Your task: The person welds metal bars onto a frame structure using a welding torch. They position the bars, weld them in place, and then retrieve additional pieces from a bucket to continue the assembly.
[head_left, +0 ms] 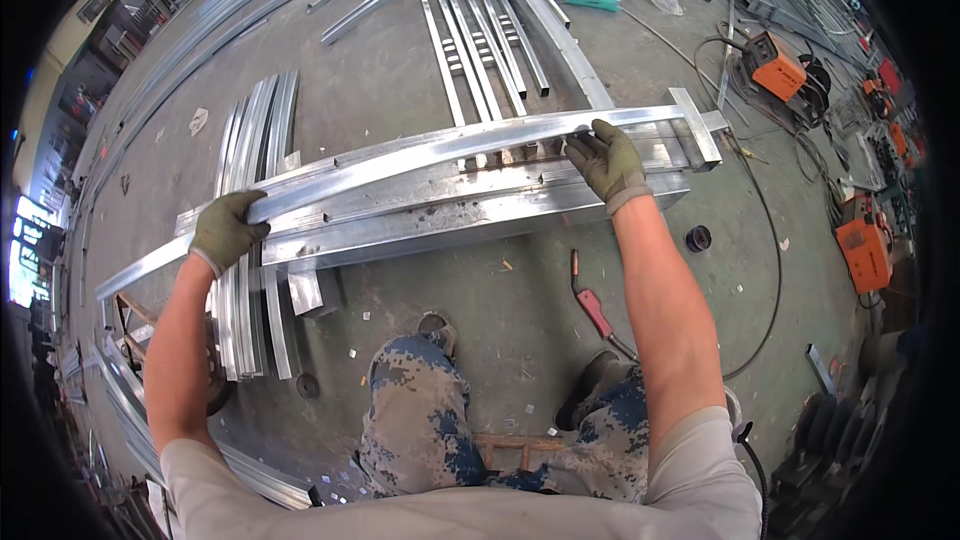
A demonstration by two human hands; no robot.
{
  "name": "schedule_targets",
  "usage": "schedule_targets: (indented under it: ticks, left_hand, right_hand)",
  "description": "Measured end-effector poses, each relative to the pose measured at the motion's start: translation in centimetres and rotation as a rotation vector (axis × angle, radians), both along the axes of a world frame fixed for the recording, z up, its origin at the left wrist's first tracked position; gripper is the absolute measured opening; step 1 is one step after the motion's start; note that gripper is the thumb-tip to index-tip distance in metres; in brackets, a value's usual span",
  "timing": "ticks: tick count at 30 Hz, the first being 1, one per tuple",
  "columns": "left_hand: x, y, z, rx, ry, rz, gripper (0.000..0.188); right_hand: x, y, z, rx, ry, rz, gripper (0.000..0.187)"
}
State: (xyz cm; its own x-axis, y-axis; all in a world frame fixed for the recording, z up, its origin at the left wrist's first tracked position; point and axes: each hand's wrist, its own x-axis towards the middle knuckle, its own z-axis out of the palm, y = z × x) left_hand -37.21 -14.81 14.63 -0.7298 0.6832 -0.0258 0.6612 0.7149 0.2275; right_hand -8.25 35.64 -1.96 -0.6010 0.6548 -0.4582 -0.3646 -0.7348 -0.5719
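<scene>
A long, shiny square metal tube (430, 162) lies slantwise in front of me, its left end reaching past the stack below. Close to that end, my left hand (225, 228), in an olive-green glove, is closed round the tube. My right hand (608, 162), gloved alike, has its fingers bent against the tube's near edge towards the right. At the tube's right end a short metal crosspiece (695, 128) sits across it; whether they are joined I cannot tell. Beneath lie wide metal beams (470, 212) side by side. A welding torch (593, 312) with a red handle rests on the floor.
Bundled metal profiles (245, 325) lie under the beams at left. Several tubes (480, 50) stretch away beyond. At right stand orange welding machines (778, 66) with a cable (775, 270) curving over the floor. A dark spool (698, 238) lies near my right forearm.
</scene>
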Motion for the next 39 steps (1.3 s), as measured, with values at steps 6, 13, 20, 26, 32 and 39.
schedule_targets:
  ticks: [6, 13, 20, 26, 32, 39]
  left_hand:
    - [-6.3, 3.1, -0.5, -0.003, -0.171, 0.068, 0.055]
    - [-10.3, 10.0, -2.8, -0.151, -0.184, 0.053, 0.057]
    - [-14.3, 11.2, -9.0, -0.229, -0.161, 0.015, 0.055]
    - [-14.2, 11.4, -13.5, -0.340, -0.095, -0.003, 0.051]
    - [-15.7, 10.9, -15.5, -0.309, 0.083, -0.046, 0.050]
    - [-13.1, 11.4, -14.7, -0.393, 0.079, -0.089, 0.054]
  right_hand:
    - [1.8, -5.2, 4.0, 0.232, 0.062, 0.186, 0.050]
    - [10.0, -14.1, 3.9, 0.149, -0.157, 0.430, 0.043]
    - [8.8, -15.1, 4.9, 0.213, -0.206, 0.494, 0.046]
    - [8.5, -14.8, 4.4, 0.237, -0.246, 0.534, 0.049]
    - [8.5, -14.8, 5.1, 0.248, -0.278, 0.604, 0.053]
    - [9.4, -14.4, 5.2, 0.226, -0.285, 0.601, 0.053]
